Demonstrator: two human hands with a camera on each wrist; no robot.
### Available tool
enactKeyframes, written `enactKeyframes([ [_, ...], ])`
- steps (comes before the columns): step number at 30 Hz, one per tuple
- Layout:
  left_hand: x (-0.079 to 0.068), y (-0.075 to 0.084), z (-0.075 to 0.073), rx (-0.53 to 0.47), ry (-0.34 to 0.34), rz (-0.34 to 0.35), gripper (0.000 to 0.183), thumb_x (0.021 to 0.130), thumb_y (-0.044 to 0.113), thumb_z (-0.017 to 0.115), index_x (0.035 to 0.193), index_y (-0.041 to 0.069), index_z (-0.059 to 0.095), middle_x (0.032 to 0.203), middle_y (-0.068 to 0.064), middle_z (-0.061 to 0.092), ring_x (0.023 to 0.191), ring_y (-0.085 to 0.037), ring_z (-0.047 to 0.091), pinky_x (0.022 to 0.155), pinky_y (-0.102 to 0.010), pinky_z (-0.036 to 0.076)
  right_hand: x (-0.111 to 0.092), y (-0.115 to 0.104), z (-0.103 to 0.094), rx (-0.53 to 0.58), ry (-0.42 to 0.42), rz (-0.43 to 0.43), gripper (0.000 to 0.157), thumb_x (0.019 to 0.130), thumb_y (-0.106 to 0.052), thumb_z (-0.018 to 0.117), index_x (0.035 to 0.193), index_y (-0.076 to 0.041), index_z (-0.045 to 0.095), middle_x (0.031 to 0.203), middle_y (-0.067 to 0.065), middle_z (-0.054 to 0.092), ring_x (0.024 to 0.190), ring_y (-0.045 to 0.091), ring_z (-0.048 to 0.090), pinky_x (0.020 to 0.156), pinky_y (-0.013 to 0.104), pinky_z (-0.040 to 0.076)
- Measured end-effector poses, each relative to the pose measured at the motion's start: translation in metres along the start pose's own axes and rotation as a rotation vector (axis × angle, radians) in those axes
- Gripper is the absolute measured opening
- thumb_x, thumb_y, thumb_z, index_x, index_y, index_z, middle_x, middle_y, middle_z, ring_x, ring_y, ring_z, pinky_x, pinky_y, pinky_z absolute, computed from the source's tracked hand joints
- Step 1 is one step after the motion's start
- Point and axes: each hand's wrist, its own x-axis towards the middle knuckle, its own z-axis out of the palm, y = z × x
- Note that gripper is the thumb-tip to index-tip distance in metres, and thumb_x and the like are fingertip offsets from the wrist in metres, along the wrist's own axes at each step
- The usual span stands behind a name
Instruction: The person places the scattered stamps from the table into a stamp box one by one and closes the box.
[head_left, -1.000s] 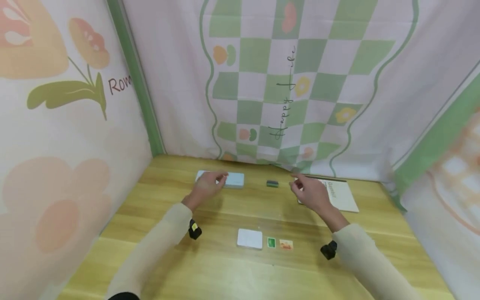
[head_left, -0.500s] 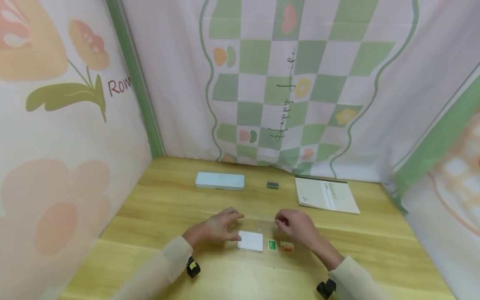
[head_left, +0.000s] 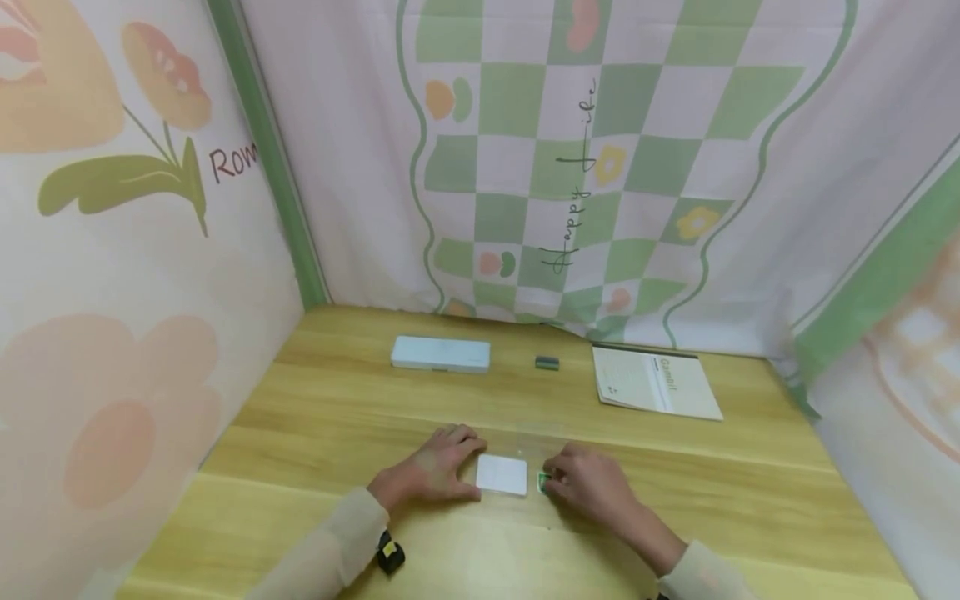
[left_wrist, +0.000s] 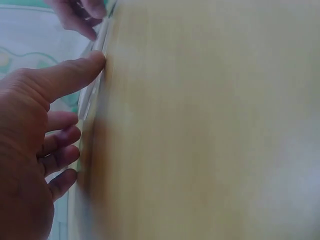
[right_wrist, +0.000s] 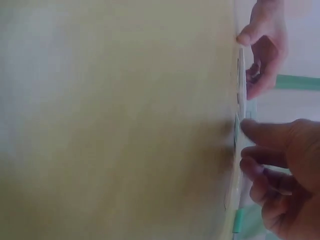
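Note:
My left hand [head_left: 438,462] rests at the left end of a white, card-like stack [head_left: 502,475], thumb toward the near corner and fingers toward the far one. In the left wrist view the thumb [left_wrist: 80,72] lies straight along the stack's edge [left_wrist: 89,95]. My right hand [head_left: 592,483] pinches at a small green stamp-like piece [head_left: 542,482], which the fingertips partly cover. From the right wrist, the thumb [right_wrist: 260,131] and index finger sit close to that piece, low over the table. The small orange picture piece seen earlier is hidden behind the right hand.
Along the back stand a pale blue case [head_left: 440,354], a small dark green block [head_left: 547,363] and a notebook [head_left: 656,383]. A faint clear sheet outline [head_left: 540,440] lies beyond the stack. Patterned curtains [head_left: 555,167] enclose the wooden table [head_left: 337,400].
Both hands have come back from the case and notebook toward the near pieces. The left has settled beside the white stack. The right has moved down onto the green piece, covering the orange one.

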Motion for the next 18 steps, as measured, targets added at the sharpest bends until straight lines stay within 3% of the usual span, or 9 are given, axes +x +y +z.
enactKeyframes([
  [18,0.0009,0.0003,0.0033,-0.015,0.006,-0.022,0.059,0.085,0.052,0.069,0.132,0.019,0.053,0.132,0.001,0.048,0.127,-0.019,0.042,0.111,-0.049,0.032,0.0002,0.0006,0.0053,0.018,-0.021,0.028,0.017,0.071,-0.028,0.085,0.083,-0.019,0.075,0.079,-0.011,0.064,0.066,0.002,0.057,0.059,0.022,0.048],
])
